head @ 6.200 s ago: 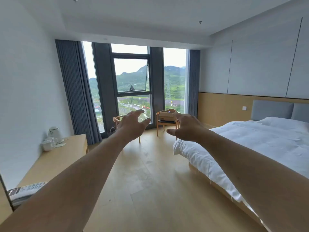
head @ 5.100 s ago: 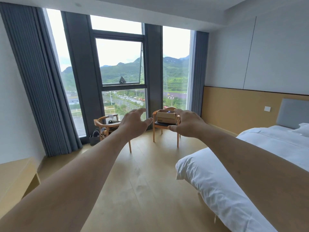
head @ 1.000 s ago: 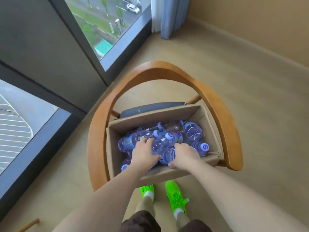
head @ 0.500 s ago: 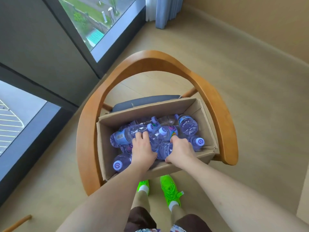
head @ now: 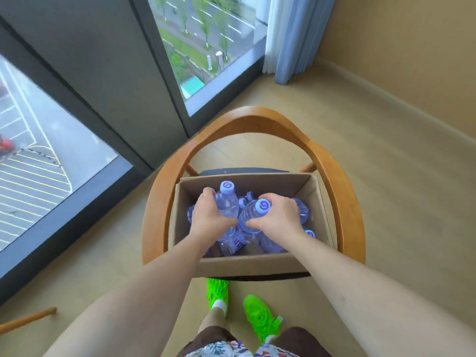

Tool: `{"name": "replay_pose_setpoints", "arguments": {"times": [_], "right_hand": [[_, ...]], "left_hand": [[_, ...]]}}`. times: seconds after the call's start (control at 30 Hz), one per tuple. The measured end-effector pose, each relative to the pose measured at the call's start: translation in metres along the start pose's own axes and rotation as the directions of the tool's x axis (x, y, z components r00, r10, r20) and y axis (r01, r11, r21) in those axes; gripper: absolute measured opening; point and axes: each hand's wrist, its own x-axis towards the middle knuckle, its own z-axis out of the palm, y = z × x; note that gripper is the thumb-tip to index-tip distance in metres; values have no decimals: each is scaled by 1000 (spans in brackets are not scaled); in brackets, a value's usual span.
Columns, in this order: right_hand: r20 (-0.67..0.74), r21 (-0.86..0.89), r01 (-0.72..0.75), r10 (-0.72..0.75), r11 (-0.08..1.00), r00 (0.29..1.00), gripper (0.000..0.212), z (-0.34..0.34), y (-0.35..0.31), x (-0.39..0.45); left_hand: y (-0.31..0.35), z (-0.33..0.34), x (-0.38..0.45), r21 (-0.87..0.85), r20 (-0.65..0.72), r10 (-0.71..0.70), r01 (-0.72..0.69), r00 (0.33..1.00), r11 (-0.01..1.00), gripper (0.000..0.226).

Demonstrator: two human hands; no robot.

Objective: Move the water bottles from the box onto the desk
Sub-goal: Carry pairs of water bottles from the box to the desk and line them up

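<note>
- The wooden armchair [head: 332,166] by the window carries the cardboard box [head: 247,264] on its seat; the desk is out of view.
- Inside the box lie several clear water bottles [head: 270,244] with pale purple caps, heaped loosely.
- The left hand [head: 210,219] is wrapped around the body of one upright bottle [head: 228,202]; the right hand [head: 279,219] is closed on a second bottle [head: 251,217] just below its cap.
- Judgement: full bottles will be fairly heavy, with thin, smooth walls that give under pressure, so a grip around the mid-body looks safer than the cap.
</note>
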Motion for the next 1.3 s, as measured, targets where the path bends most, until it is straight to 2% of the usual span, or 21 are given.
{"name": "replay_pose_setpoints", "arguments": {"times": [0.13, 0.23, 0.37, 0.47, 0.53, 0.63, 0.73, 0.87, 1.03, 1.1, 1.2, 1.3], "right_hand": [[-70, 66, 211, -207, 975, 976, 33, -36, -32, -4], [-116, 105, 378, -366, 920, 923, 30, -61, -66, -17], [-272, 196, 596, -540, 779, 796, 34, -88, -125, -38], [-305, 357, 649, -573, 672, 761, 30, -98, -176, -58], [-305, 447, 665, -597, 598, 742, 24, -101, -208, -74], [-313, 515, 686, -632, 514, 709, 23, -97, -250, -103], [-277, 552, 697, -688, 457, 670, 21, -79, -282, -143], [-183, 546, 741, -808, 390, 560, 22, -45, -315, -216], [-80, 591, 748, -902, 300, 425, 25, 5, -336, -339], [-41, 622, 741, -934, 253, 354, 25, 26, -337, -400], [-2, 678, 710, -966, 189, 259, 25, 57, -330, -499], [33, 709, 692, -987, 134, 157, 27, 88, -314, -600]], "left_hand": [[30, -40, -18, -73, -146, -21, 10, 989, 997, 68], [54, -78, -41, -176, -320, -31, -28, 947, 984, 57], [86, -132, -74, -306, -504, -58, -115, 862, 945, 51], [102, -177, -99, -363, -621, -57, -223, 781, 905, 41], [107, -207, -117, -410, -678, -92, -271, 729, 871, 44], [106, -249, -148, -487, -747, -191, -330, 636, 809, 60], [91, -283, -187, -559, -773, -297, -380, 561, 737, 58], [55, -319, -261, -522, -831, -323, -436, 452, 733, 57], [-9, -346, -393, -437, -900, -364, -478, 242, 762, 63], [-38, -349, -455, -400, -914, -381, -470, 140, 787, 57], [-78, -348, -554, -368, -915, -402, -392, -5, 843, 53], [-117, -343, -657, -371, -895, -430, -335, -119, 866, 55]]}}
